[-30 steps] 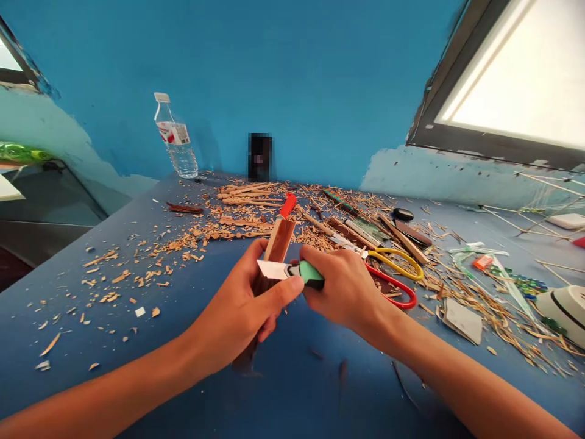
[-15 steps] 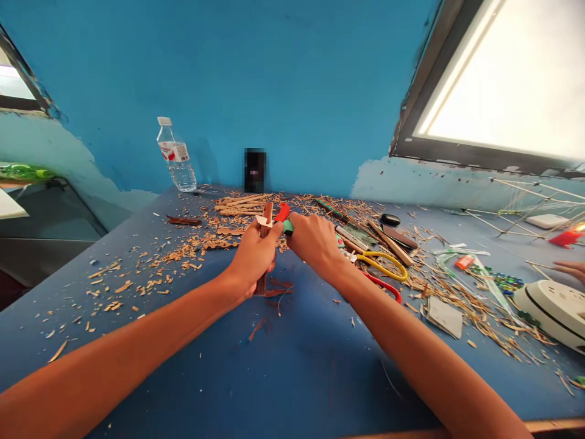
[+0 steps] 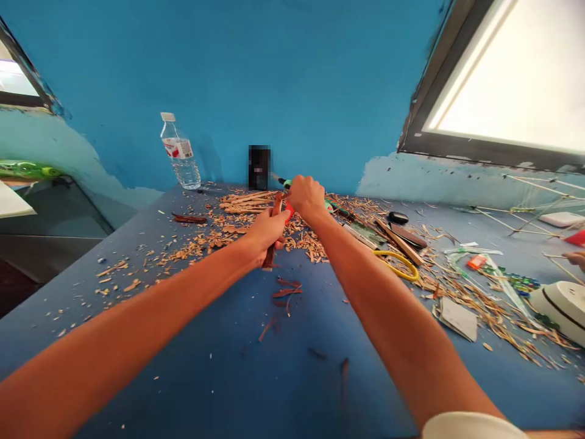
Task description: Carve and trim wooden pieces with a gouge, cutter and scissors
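My left hand (image 3: 267, 235) is closed round a dark reddish-brown wooden strip (image 3: 269, 256), which stands up past the thumb and shows again below the fingers. Just to its right and a little higher, my right hand (image 3: 307, 196) grips a tool with a green and black handle (image 3: 286, 182). A red part (image 3: 289, 213) of it shows between my two hands; its cutting edge is hidden. Below the hands, thin reddish shavings (image 3: 287, 292) lie on the blue table (image 3: 219, 366). Pale wooden sticks (image 3: 247, 201) lie in a pile behind my left hand.
A water bottle (image 3: 181, 155) stands by the wall. To the right are yellow-handled scissors (image 3: 397, 265), brown strips (image 3: 402, 244), a black oval object (image 3: 398, 217), a folded pale sheet (image 3: 457, 318) and a white device (image 3: 564, 308). Another person's fingers (image 3: 576, 259) show at the right edge.
Both hands have moved up and away over the table, and my right hand has turned with the tool. Dark pieces now show lower on the table, blurred.
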{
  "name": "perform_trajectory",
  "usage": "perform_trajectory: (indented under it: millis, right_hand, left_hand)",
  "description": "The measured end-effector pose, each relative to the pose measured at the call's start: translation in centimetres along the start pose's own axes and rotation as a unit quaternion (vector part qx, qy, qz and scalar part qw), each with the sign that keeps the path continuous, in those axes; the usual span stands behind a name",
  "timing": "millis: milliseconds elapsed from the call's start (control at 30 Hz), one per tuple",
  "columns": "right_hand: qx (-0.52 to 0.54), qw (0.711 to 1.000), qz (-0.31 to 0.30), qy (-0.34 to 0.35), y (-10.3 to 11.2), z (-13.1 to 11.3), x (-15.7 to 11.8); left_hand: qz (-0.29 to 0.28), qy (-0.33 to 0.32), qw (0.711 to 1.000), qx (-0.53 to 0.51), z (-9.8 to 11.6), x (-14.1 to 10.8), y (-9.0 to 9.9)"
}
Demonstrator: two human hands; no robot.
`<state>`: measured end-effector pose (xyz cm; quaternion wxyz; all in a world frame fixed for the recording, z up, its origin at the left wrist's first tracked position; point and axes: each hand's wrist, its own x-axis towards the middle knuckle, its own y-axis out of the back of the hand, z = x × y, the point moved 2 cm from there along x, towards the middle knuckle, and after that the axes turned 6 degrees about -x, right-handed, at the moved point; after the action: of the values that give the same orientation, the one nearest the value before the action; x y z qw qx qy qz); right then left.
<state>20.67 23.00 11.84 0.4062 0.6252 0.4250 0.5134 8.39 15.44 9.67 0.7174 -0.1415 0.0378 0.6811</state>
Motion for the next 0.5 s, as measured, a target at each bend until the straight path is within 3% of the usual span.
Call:
perform_trajectory:
  millis: [167,300,500]
  right_hand:
    - [0.063,0.998,0.016,0.008,0.5,3.2,1.1]
    - [0.138,0.987,0.037,0.076,0.7,4.3,-2.7]
    - [0.292,0.940,0.043,0.169,2.5,3.3,-9.4]
  left_hand:
    - [-0.065,-0.010,0.998,0.000,-0.5,-0.9,2.2]
    - [-0.097,-0.044,0.994,-0.007,-0.2,-1.2,3.5]
    - [-0.137,-0.072,0.987,0.032,-0.7,-3.7,3.2]
